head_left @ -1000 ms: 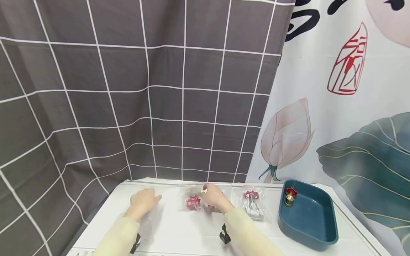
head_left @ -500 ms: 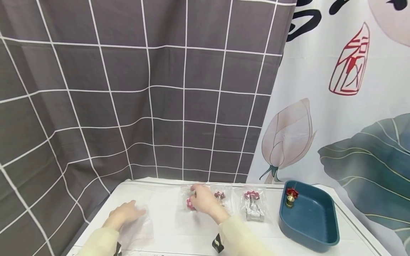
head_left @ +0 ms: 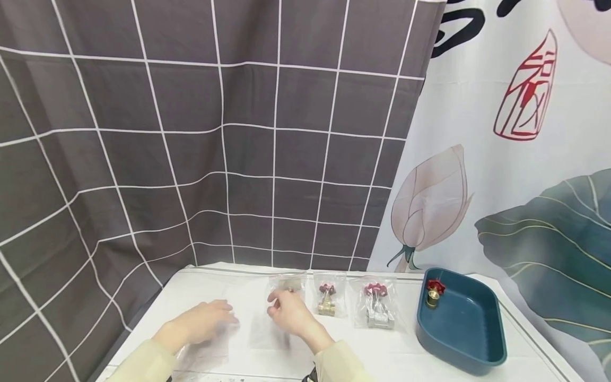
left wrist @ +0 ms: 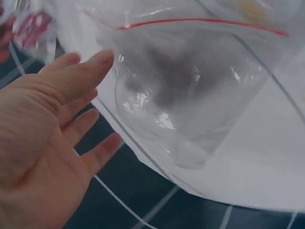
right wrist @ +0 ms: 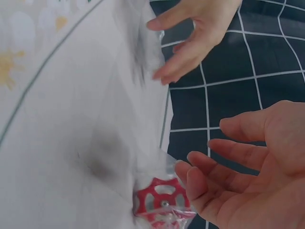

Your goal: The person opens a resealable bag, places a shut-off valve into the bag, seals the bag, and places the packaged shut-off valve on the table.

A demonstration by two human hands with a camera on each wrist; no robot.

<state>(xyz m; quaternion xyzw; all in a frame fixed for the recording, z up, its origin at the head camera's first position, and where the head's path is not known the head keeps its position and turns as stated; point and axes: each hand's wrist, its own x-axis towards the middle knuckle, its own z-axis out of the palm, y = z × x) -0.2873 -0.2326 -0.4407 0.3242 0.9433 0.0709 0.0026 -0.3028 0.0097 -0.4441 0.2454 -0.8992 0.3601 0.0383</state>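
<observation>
My left hand [head_left: 202,321] hovers near a flat clear zip bag [head_left: 205,353] at the table's left. In the left wrist view its fingers are spread and hold nothing, beside that bag [left wrist: 176,95] with its red seal strip. Over the leftmost of the bagged valves, my right hand [head_left: 293,315] hangs with loosely bent fingers. It hides most of that valve in the head view. From the right wrist, a red handwheel [right wrist: 164,198] shows through its plastic, just beside the fingertips; nothing is pinched.
Right of my right hand lie a bagged brass valve [head_left: 326,305] and a bagged silver valve [head_left: 379,315], both with red handwheels. A blue bin [head_left: 470,339] at the right contains an unbagged brass valve [head_left: 433,294]. Behind the table hangs a dark gridded curtain [head_left: 248,201].
My right hand has moved left, off the middle bag to the leftmost one, uncovering the brass valve. My left hand went left and toward me, then came partly back right.
</observation>
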